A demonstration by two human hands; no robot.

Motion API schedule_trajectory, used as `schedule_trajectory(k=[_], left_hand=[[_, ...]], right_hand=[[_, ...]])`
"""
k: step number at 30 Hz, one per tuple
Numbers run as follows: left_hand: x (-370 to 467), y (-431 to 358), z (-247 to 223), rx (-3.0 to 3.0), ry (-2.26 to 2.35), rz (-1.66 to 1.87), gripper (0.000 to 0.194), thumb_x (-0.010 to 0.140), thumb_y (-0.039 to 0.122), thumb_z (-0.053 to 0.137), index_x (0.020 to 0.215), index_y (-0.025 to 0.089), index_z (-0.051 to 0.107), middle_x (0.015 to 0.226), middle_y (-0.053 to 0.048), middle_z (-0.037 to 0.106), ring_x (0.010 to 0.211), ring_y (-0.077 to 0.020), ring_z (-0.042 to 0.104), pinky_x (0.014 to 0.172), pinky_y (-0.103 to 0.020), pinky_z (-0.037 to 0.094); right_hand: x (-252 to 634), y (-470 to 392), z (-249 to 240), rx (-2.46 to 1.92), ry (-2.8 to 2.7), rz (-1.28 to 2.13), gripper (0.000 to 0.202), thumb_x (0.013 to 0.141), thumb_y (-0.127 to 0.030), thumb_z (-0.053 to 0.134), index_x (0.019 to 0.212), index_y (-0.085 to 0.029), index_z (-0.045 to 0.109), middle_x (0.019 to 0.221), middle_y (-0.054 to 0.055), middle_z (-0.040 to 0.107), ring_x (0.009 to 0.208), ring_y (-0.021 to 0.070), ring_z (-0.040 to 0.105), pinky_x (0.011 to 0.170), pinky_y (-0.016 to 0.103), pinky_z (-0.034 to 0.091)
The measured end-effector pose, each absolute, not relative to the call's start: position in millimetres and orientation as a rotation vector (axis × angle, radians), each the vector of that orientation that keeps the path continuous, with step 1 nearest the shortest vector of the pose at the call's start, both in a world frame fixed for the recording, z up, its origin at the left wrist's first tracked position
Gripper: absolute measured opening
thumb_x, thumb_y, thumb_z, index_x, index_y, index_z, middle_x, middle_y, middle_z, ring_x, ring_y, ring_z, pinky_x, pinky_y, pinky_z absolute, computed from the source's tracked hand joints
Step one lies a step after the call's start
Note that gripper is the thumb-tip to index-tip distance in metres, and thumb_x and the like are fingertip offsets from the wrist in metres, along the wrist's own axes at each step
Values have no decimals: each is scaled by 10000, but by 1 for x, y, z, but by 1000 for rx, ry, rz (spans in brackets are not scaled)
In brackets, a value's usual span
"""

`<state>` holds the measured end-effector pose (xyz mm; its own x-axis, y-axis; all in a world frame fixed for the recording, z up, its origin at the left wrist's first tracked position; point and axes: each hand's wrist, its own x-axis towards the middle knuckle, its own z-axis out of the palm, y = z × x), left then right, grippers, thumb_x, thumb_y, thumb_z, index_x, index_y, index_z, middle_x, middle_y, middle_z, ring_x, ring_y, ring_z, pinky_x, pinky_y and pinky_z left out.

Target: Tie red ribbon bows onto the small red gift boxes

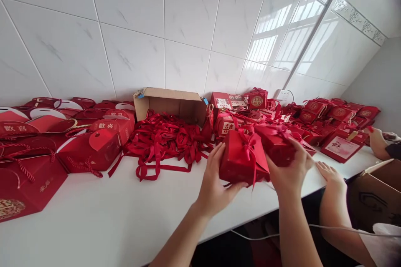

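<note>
Head view: left hand (214, 183) and right hand (290, 171) clasped in a two-sided grip on a red gift box (242, 156) with a ribbon bow, held just above the white surface (125, 212), loose red ribbons (166, 142) and an open cardboard box (171, 104) behind, a co-worker's hand (328, 173) resting on the edge at right.

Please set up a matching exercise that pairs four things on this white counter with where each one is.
Things:
1. red gift box with bow
2. cardboard box
3. pile of loose red ribbons
4. co-worker's hand

Places:
A. lying open on its side against the tiled wall
B. flat on the counter edge, at the far right
C. held between the left hand and the right hand
D. spread on the counter in front of the cardboard box

Pairs: 1-C, 2-A, 3-D, 4-B
</note>
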<state>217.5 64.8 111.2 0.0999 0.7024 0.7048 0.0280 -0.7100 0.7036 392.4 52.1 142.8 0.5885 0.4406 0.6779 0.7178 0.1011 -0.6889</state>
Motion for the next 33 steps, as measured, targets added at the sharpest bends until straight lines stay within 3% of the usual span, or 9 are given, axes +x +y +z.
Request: schedule_trajectory(k=[2, 5, 11, 19, 26, 30, 33], left_hand=[[220, 79, 112, 1875, 784, 1684, 733, 668, 293, 774, 1299, 244, 405, 1334, -114, 479, 1258, -295, 448, 1046, -464, 384], [224, 92, 108, 1763, 854, 1665, 630, 678, 284, 764, 1217, 226, 443, 1223, -100, 545, 1146, -264, 541, 976, -430, 450], [229, 98, 95, 1603, 874, 1623, 726, 693, 313, 755, 1300, 243, 364, 1291, -117, 503, 1179, -265, 531, 945, -406, 482], [231, 102, 88, 1645, 974, 1726, 737, 690, 325, 758, 1326, 241, 396, 1284, -113, 492, 1229, -276, 473, 983, -421, 449], [237, 111, 91, 1627, 1011, 1818, 671, 724, 365, 730, 1297, 238, 406, 1258, -115, 508, 1211, -281, 486, 991, -438, 429], [256, 132, 98, 1674, 1020, 1851, 678, 726, 317, 728, 1288, 215, 363, 1274, -130, 458, 1235, -267, 450, 1043, -439, 374], [265, 144, 98, 1784, 1006, 1711, 694, 638, 263, 783, 1219, 170, 414, 1196, -137, 463, 1176, -283, 478, 1015, -454, 395]], right_hand=[[396, 62, 131, -1582, -1002, -320, 755, 591, -440, 725, 1260, -200, 470, 1210, 140, 359, 1232, 369, 345, 1020, 529, 333], [401, 70, 110, -1589, -1033, -363, 823, 594, -493, 721, 1304, -191, 434, 1254, 160, 313, 1258, 381, 308, 1019, 551, 321], [412, 76, 94, -1563, -1126, -431, 822, 678, -543, 662, 1374, -228, 361, 1286, 165, 300, 1285, 348, 310, 998, 540, 350], [406, 123, 112, -1654, -1174, -262, 786, 729, -459, 631, 1407, -227, 306, 1371, 215, 231, 1304, 408, 277, 977, 552, 336], [399, 113, 105, -1714, -1154, -300, 865, 735, -566, 604, 1443, -219, 249, 1393, 238, 203, 1328, 454, 187, 972, 629, 278], [396, 91, 104, -1552, -1112, -587, 702, 801, -513, 542, 1394, -212, 318, 1377, 196, 263, 1332, 355, 251, 1028, 576, 284], [416, 75, 103, -1472, -938, -783, 670, 801, -477, 542, 1366, -180, 338, 1373, 197, 294, 1344, 324, 257, 1072, 562, 245]])
